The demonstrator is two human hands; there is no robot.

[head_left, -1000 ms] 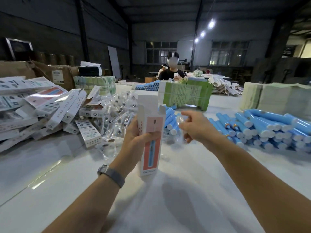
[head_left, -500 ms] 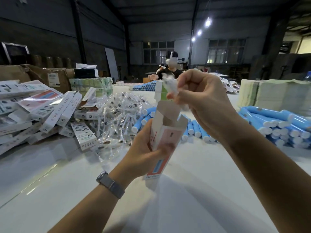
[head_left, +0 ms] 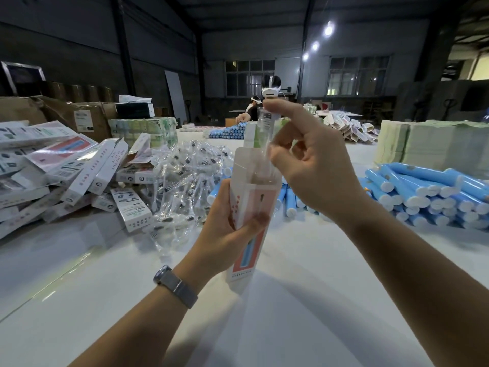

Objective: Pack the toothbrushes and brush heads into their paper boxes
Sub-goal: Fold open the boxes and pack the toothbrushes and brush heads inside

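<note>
Paper box: one pink and white paper box [head_left: 251, 207] stands upright above the white desk [head_left: 79, 300], and its top flap is open.
Left hand: the left hand [head_left: 225, 229] grips the paper box round its middle, thumb across the front.
Right hand: the right hand [head_left: 307, 160] is just above the open top of the paper box and pinches one clear packet [head_left: 264, 136] near its upper end.
Clear packet: its lower end is down inside the paper box; what is in the packet is too blurry to tell.
Wrist: one grey watch [head_left: 174, 284] is below the paper box.
Blue tubes: too many to count. One heap of blue tubes [head_left: 428, 192] lies right of the paper box, and a few more [head_left: 289, 205] peek out just behind it, partly hidden by the right hand.
Wrapped brush heads: one big shiny heap [head_left: 185, 178] lies left of the paper box; I cannot count them.
Closed boxes: one messy pile of closed boxes [head_left: 66, 170] is further left, cut off by the edge.
Flat cards: one pale green stack [head_left: 434, 144] sits far right, behind the tubes.
Other person: one person [head_left: 254, 109] sits far behind the paper box, mostly hidden.
</note>
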